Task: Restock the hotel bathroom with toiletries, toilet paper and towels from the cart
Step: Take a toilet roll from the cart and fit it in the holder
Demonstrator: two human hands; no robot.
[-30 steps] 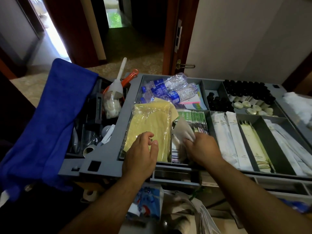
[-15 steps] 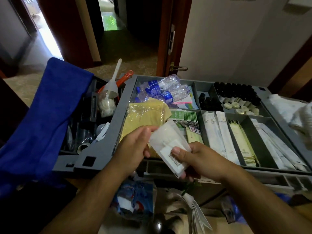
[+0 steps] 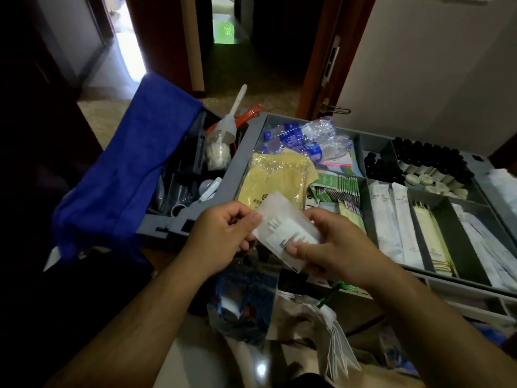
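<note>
Left hand [image 3: 221, 239] and right hand [image 3: 333, 247] pinch 1 translucent packet [image 3: 282, 228]; its slick plastic could slip into the bags [image 3: 240, 306] below.

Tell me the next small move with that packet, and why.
Probably pass the translucent packet fully to the left hand, freeing the right hand to pick more from the cart tray. Both hands pinch the one packet now, and the white sachets in the tray lie untouched.

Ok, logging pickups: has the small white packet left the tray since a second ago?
Yes. The white packet has come up and toward the person, out of the grey tray, now pinched between left hand and right hand.
</note>
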